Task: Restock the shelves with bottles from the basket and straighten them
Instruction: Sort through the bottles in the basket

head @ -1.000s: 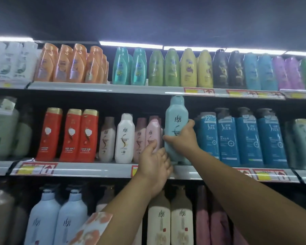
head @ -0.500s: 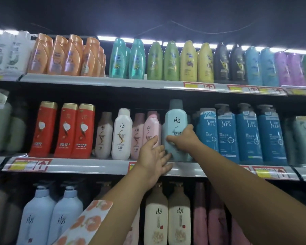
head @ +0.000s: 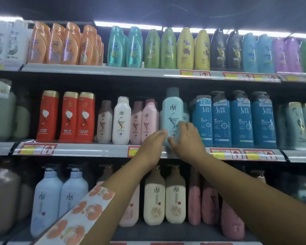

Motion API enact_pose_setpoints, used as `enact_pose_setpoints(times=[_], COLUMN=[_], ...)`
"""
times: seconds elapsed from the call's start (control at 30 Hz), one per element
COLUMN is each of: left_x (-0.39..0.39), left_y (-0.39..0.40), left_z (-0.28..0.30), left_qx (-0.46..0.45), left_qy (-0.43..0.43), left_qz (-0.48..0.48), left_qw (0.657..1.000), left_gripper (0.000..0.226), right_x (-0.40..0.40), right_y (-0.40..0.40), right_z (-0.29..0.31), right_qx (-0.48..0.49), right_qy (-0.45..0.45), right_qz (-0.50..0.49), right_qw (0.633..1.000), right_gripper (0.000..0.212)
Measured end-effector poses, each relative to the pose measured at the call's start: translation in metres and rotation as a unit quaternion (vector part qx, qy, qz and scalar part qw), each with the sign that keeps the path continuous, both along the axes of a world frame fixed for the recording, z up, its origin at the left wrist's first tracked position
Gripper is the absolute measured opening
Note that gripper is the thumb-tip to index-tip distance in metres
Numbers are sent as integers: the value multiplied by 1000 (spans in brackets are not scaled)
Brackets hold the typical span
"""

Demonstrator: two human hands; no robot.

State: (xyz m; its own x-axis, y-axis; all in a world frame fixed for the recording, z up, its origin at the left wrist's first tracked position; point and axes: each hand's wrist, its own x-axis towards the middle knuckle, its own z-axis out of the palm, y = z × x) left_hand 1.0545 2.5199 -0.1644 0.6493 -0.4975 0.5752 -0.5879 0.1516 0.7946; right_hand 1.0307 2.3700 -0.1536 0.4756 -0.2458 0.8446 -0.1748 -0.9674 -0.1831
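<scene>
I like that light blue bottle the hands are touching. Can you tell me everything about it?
The light blue bottle looks like smooth plastic, with a grey-green cap and dark writing on its front. It stands upright on the middle shelf, between pink bottles and blue pump bottles. The right hand grips its lower part; the left hand touches its lower left side.

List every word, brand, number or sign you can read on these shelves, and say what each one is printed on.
"SLEK": the dark blue pump bottles on the middle shelf.
"72": the top label of the leftmost dark blue pump bottle.
Red up-arrows: the red-and-yellow shelf-edge price tags; their prices are too blurred.
The pale blue bottle carries Chinese characters; its small print is unreadable.
</scene>
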Motion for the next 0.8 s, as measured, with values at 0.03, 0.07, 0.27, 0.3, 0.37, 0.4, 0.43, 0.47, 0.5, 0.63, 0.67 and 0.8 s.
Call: enact_pose_setpoints(times=[0.03,0.07,0.27,0.3,0.37,0.4,0.43,0.47,0.5,0.63,0.67,0.8], left_x=[-1,-1,-20,-24,-35,-42,-49,-56,-63,-84,-88,-103], left_y=[5,11,41,45,54,60,66,73,80,108,113,127], left_z=[-6,-12,-60,-72,-100,-115,-132,-150,-168,-243,-261,-332], left_qx=[38,76,240,276,337,361,378,387,391,416,424,454], left_qy=[-76,-149,-400,-414,-430,-432,-430,-429,-428,-402,-390,-349], left_qz=[56,113,301,315,334,341,344,343,338,312,311,299], left_qw=[995,979,832,809,768,753,744,741,742,753,756,763], left_gripper=[28,33,37,39,45,50,55,58,60,59,60,58], right_x=[-9,-18,-82,-93,-115,-126,-137,-147,-156,-186,-191,-209], right_y=[3,7,39,44,53,56,58,60,60,53,50,40], right_z=[-5,-11,-56,-66,-89,-104,-118,-134,-148,-208,-223,-288], right_qx=[-20,-32,-101,-111,-128,-133,-135,-135,-136,-119,-113,-70], right_qy=[13,29,111,117,137,153,169,184,196,230,232,259], right_qz=[5,16,10,-4,-23,-27,-27,-26,-23,-7,-7,-13], right_qw=[1000,999,989,987,982,979,976,973,971,966,966,963], right_gripper=[59,58,52,49,45,45,46,48,50,51,51,52])
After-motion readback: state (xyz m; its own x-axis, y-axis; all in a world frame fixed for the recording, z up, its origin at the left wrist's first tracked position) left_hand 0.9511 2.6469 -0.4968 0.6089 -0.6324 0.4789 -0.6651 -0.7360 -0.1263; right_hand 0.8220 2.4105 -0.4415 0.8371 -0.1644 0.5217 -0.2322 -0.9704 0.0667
